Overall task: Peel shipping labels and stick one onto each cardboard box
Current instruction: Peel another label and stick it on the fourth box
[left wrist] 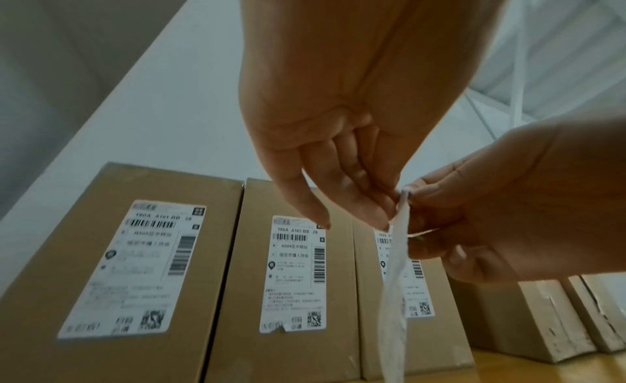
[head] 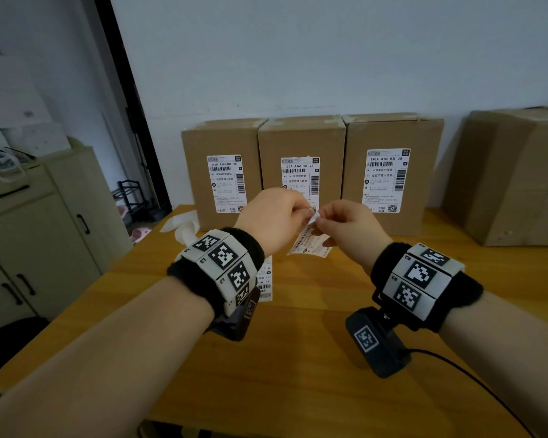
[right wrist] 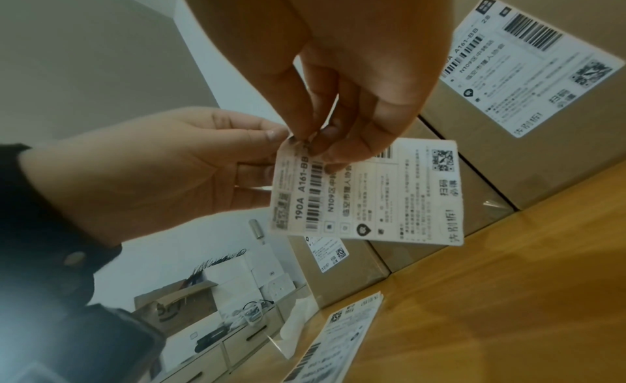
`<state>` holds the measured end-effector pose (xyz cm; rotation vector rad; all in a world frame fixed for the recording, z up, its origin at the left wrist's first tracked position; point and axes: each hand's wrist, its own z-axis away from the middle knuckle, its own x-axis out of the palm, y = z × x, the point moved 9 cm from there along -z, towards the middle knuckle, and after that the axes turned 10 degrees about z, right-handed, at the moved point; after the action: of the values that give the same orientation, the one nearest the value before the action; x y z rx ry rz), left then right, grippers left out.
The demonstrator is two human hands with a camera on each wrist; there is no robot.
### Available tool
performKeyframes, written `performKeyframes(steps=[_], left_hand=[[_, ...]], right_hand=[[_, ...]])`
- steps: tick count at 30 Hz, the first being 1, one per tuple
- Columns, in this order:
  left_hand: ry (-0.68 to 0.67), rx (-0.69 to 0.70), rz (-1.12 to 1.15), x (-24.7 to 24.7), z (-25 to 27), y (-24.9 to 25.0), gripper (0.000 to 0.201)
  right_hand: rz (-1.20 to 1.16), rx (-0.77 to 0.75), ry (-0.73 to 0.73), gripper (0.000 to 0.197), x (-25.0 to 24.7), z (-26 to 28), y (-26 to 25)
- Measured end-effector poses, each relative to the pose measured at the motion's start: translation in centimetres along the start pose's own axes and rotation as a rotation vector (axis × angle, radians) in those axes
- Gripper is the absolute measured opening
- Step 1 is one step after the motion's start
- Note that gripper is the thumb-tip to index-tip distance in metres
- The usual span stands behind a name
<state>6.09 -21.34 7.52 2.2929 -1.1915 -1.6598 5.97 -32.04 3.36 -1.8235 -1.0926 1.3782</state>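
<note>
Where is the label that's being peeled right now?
The shipping label hangs between the left hand and right hand, above the wooden table, before the middle cardboard box.

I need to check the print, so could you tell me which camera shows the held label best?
The right wrist view: the held label faces it, print readable. The left wrist view sees it edge-on; the head view shows it partly hidden behind both hands.

Left hand hides middle box's label bottom
</note>
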Motion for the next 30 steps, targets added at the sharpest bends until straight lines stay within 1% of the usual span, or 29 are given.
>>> performKeyframes(steps=[2, 3, 6, 7, 8, 11, 16, 18, 20, 24, 27, 28, 30], left_hand=[[0.016, -0.036, 0.079, 0.0, 0.0, -0.5, 0.021], [0.001, -0.041, 0.103, 0.1, 0.0, -0.6, 0.023], [-0.177, -0.016, 0.165, 1.5, 0.2, -0.2, 0.039], [-0.219, -0.015, 0.191, 1.8, 0.3, -0.1, 0.039], [-0.232, -0.022, 0.216, 1.9, 0.3, -0.1, 0.036], [-0.176, -0.056, 0.244, 1.5, 0.1, -0.5, 0.024], [-0.057, -0.033, 0.217, 0.4, -0.4, -0.7, 0.010], [-0.041, -0.031, 0.211, 0.2, -0.4, -0.8, 0.011], [-0.030, -0.031, 0.200, 0.1, -0.5, -0.9, 0.013], [-0.015, -0.040, 0.192, 0.1, -0.5, -1.1, 0.015], [0.021, -0.059, 0.202, -0.2, -0.5, -1.4, 0.014], [0.037, -0.068, 0.212, -0.4, -0.5, -1.5, 0.014], [0.053, -0.078, 0.224, -0.6, -0.4, -1.7, 0.014]], right_hand=[[-0.056, 0.025, -0.010, 0.018, 0.0, 0.1, 0.0], [-0.087, 0.038, -0.013, 0.018, 0.0, 0.1, 0.0], [-0.168, 0.063, -0.033, 0.020, -0.1, 0.3, -0.3], [-0.191, 0.070, -0.037, 0.021, -0.2, 0.3, -0.3], [-0.208, 0.079, -0.036, 0.023, -0.4, 0.3, -0.3], [-0.264, 0.127, -0.021, 0.023, -0.8, 0.4, 0.2], [-0.304, 0.161, -0.008, 0.022, -1.1, 0.2, 1.1], [-0.294, 0.156, -0.022, 0.013, -1.1, 0.1, 1.4], [-0.289, 0.156, -0.024, 0.008, -1.1, 0.1, 1.7], [-0.329, 0.166, -0.043, 0.012, -0.7, 0.1, 1.8], [-0.382, 0.179, -0.077, 0.017, -0.4, 0.1, 1.9], [-0.384, 0.184, -0.085, 0.017, -0.4, 0.1, 2.0], [-0.360, 0.189, -0.085, 0.012, -0.4, 0.2, 2.1]])
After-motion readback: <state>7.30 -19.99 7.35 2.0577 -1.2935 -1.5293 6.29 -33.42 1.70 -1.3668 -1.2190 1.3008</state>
